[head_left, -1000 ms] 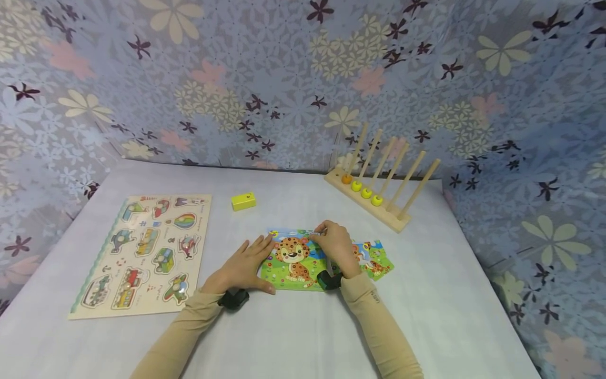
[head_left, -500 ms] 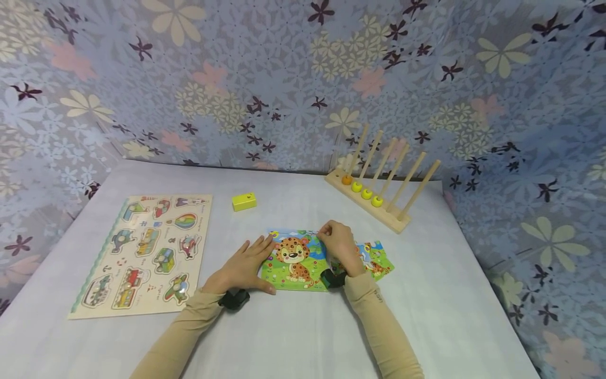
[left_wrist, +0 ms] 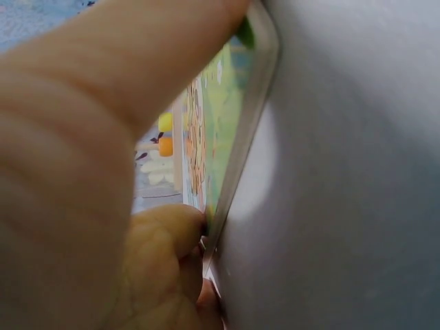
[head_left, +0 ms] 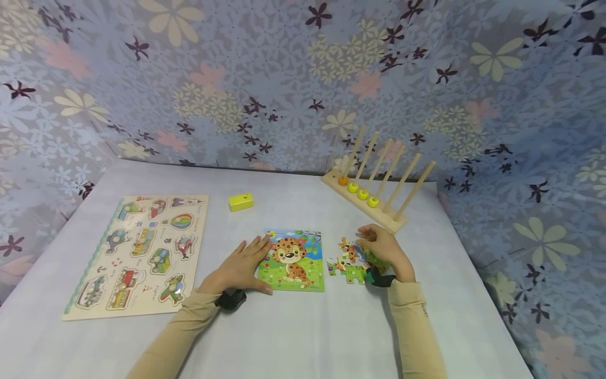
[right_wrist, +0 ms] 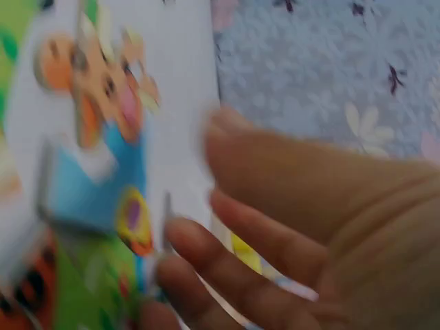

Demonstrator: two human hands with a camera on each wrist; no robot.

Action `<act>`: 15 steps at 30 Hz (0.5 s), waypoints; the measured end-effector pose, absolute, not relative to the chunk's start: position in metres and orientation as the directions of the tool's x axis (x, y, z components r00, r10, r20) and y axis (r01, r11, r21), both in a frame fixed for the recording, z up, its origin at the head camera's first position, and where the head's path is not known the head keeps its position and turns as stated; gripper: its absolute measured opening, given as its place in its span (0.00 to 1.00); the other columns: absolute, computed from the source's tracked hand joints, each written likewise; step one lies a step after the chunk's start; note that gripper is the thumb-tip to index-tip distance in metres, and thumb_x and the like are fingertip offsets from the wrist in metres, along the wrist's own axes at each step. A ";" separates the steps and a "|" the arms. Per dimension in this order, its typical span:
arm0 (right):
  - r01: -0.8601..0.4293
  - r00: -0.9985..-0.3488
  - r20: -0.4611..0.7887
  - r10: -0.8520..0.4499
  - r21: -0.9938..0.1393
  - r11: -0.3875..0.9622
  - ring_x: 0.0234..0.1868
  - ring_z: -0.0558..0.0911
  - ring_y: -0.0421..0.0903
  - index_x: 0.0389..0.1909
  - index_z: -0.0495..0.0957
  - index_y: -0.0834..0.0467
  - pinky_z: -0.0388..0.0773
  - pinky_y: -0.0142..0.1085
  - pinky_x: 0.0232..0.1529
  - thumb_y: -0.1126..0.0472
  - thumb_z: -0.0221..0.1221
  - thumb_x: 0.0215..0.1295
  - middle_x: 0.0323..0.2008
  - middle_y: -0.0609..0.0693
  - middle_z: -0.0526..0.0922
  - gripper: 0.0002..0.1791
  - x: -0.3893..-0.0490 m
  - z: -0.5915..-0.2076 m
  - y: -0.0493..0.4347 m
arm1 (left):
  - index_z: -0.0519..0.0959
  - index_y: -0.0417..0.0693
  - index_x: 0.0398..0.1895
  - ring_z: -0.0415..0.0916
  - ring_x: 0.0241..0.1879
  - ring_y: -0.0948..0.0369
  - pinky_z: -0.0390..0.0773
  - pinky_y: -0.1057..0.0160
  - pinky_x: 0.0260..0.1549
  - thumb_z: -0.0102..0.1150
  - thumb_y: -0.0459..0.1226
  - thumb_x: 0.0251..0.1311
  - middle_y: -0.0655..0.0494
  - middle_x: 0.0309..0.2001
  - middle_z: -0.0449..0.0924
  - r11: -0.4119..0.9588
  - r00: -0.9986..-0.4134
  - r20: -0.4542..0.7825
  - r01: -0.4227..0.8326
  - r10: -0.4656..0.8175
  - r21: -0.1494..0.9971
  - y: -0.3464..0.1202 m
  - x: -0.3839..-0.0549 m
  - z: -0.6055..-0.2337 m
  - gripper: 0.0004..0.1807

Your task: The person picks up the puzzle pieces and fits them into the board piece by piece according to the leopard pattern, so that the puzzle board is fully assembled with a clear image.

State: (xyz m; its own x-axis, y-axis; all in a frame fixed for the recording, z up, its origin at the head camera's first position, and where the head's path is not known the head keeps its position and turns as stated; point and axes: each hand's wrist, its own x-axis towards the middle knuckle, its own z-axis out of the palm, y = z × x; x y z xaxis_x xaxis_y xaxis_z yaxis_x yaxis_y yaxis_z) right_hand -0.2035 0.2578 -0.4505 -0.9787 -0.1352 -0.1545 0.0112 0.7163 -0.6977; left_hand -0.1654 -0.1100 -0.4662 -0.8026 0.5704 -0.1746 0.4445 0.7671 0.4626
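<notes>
My left hand (head_left: 242, 267) lies with spread fingers along the left side of a square leopard picture puzzle (head_left: 299, 266). Its fingertips touch the puzzle's edge, and in the left wrist view the thumb and a finger sit at the thick board edge (left_wrist: 244, 130). Over on the right, my right hand (head_left: 387, 251) hovers at a cluster of loose jigsaw pieces (head_left: 354, 273), its fingers bent and partly covering them. In the right wrist view, blurred, the thumb and fingers stand apart beside a blue piece (right_wrist: 86, 189), with nothing seen gripped between them.
A wooden peg board with vehicle pictures (head_left: 142, 276) lies at the left. Behind the puzzle is a yellow block (head_left: 241, 202). A wooden rack with upright pegs (head_left: 385, 218) and several beads stands at the back right, near the flowered cloth (head_left: 284, 84).
My right hand has left the top right corner of the leopard puzzle and moved right to the loose pieces, uncovering the puzzle's right side. My left hand has stayed in place.
</notes>
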 end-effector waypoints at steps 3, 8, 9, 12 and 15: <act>-0.015 -0.959 -0.192 -0.208 -0.698 0.716 0.56 0.75 0.61 0.64 0.68 0.65 0.77 0.51 0.53 0.61 0.63 0.63 0.57 0.66 0.75 0.30 -0.202 -0.449 0.263 | 0.47 0.39 0.76 0.39 0.77 0.44 0.40 0.40 0.75 0.71 0.59 0.44 0.44 0.78 0.41 0.768 -0.800 -0.178 0.447 0.573 0.459 -0.111 -0.165 -0.466 0.63; -0.052 -0.950 -0.202 -0.236 -0.646 0.761 0.49 0.75 0.56 0.62 0.71 0.63 0.76 0.48 0.49 0.62 0.66 0.59 0.50 0.62 0.76 0.30 -0.202 -0.447 0.258 | 0.48 0.39 0.76 0.39 0.77 0.44 0.40 0.40 0.74 0.71 0.59 0.44 0.43 0.78 0.41 0.764 -0.801 -0.166 0.455 0.576 0.457 -0.111 -0.167 -0.466 0.63; -0.044 -0.952 -0.206 -0.225 -0.635 0.771 0.48 0.76 0.54 0.60 0.72 0.63 0.76 0.47 0.48 0.62 0.66 0.59 0.49 0.61 0.77 0.28 -0.202 -0.447 0.256 | 0.48 0.39 0.76 0.39 0.77 0.44 0.40 0.40 0.74 0.71 0.59 0.44 0.43 0.78 0.41 0.763 -0.801 -0.164 0.455 0.576 0.460 -0.111 -0.167 -0.466 0.63; -0.014 -0.959 -0.217 -0.184 -0.610 0.792 0.46 0.77 0.54 0.55 0.76 0.62 0.77 0.46 0.47 0.62 0.65 0.60 0.47 0.60 0.79 0.21 -0.202 -0.447 0.254 | 0.47 0.39 0.76 0.39 0.77 0.44 0.40 0.40 0.75 0.71 0.59 0.43 0.43 0.78 0.41 0.763 -0.800 -0.170 0.451 0.576 0.462 -0.111 -0.167 -0.466 0.64; -0.016 -0.970 -0.187 -0.156 -0.589 0.808 0.46 0.78 0.56 0.51 0.77 0.64 0.77 0.48 0.46 0.62 0.64 0.61 0.47 0.63 0.79 0.19 -0.202 -0.446 0.252 | 0.47 0.40 0.76 0.39 0.77 0.45 0.40 0.40 0.75 0.71 0.59 0.44 0.44 0.78 0.41 0.766 -0.800 -0.175 0.449 0.574 0.460 -0.110 -0.167 -0.468 0.64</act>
